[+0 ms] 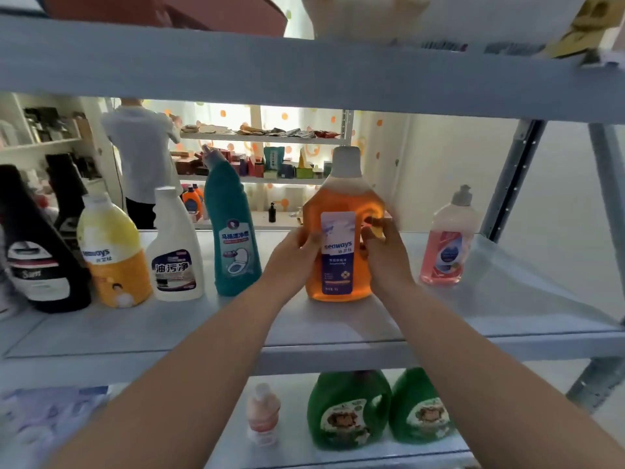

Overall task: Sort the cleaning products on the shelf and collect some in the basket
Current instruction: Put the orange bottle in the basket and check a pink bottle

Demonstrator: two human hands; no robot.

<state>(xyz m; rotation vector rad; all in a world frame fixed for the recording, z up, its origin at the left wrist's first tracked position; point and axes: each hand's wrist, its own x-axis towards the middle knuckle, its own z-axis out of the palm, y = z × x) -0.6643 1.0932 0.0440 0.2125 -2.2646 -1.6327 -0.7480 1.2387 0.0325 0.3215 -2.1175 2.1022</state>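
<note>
Both hands, left point(293, 252) and right point(382, 247), grip the orange bottle point(341, 204) by its sides. Nearly full, smooth plastic: probably heavy and slippery, so hold low.

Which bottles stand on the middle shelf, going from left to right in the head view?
black bottle → yellow bottle → white spray bottle → teal toilet-cleaner bottle → orange bottle → pink bottle

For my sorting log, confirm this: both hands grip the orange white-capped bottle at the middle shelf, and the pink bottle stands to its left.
One detail is wrong: in the head view the pink bottle stands right of the orange bottle, not left. The rest holds: the left hand and right hand grip it at the middle shelf.
</note>
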